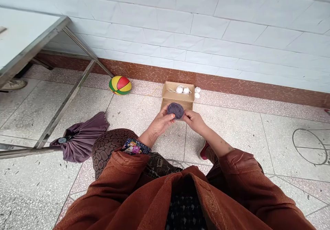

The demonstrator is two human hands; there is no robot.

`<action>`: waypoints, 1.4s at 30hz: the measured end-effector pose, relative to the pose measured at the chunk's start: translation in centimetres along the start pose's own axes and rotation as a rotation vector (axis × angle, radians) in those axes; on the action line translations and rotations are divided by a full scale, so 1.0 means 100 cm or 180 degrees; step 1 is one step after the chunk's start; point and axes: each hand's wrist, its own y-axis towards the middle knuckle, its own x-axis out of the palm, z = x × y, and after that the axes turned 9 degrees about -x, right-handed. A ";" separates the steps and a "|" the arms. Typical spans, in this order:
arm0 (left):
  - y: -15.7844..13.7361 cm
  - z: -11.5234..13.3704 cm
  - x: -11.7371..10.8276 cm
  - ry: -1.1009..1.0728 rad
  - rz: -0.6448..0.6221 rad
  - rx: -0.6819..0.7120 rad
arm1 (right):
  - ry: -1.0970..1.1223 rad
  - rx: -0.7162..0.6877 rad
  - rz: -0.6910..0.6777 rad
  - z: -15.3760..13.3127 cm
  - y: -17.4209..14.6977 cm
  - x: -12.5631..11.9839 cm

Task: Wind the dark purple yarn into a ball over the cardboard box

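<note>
A ball of dark purple-grey yarn (175,109) is gripped in my left hand (159,124), thumb across its front. At its right edge, my right hand (195,120) pinches the yarn with thumb and fingertips; any loose strand there is too small to see. Just beyond both hands, an open brown cardboard box (165,91) sits on the floor near the wall, partly covered by the ball and my fingers. Small white yarn balls (179,89) with loose ends lie in the box's far part. More white yarn (197,92) rests outside, by its right side.
A red, yellow and green ball (120,85) lies by the wall on the left. Nearer is a folded purple umbrella (85,135) beside the metal frame of a table (55,29). A thin metal ring (309,146) lies on the speckled floor at right.
</note>
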 end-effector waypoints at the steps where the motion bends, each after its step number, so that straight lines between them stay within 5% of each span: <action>1: 0.002 -0.001 -0.001 -0.0001 0.0118 0.0042 | 0.0017 -0.0069 -0.0084 -0.003 -0.002 0.001; 6: 0.012 -0.008 -0.005 0.0287 0.0610 0.0085 | 0.0350 -0.0386 -0.0642 -0.018 -0.008 -0.007; 10: 0.014 -0.012 -0.004 0.0876 0.0593 0.0136 | 0.0549 -0.0276 -0.0509 -0.026 -0.006 -0.024; 17: 0.002 -0.012 0.003 0.1193 -0.0253 -0.0382 | 0.0477 -0.0260 0.0201 -0.022 0.004 -0.037; 23: -0.007 -0.010 0.006 0.0280 -0.1116 -0.0795 | 0.0538 0.0028 0.0617 -0.009 0.007 -0.021; 28: -0.011 -0.001 0.009 -0.0458 -0.0777 -0.0622 | 0.0480 0.0159 0.0516 -0.004 0.005 -0.003; 33: -0.010 0.008 0.009 -0.0503 -0.0439 -0.0363 | 0.0292 0.0113 0.0097 -0.006 -0.002 0.006; 42: -0.001 0.003 0.003 -0.0944 -0.0397 -0.0090 | -0.0588 -0.0425 -0.0233 0.003 -0.011 0.009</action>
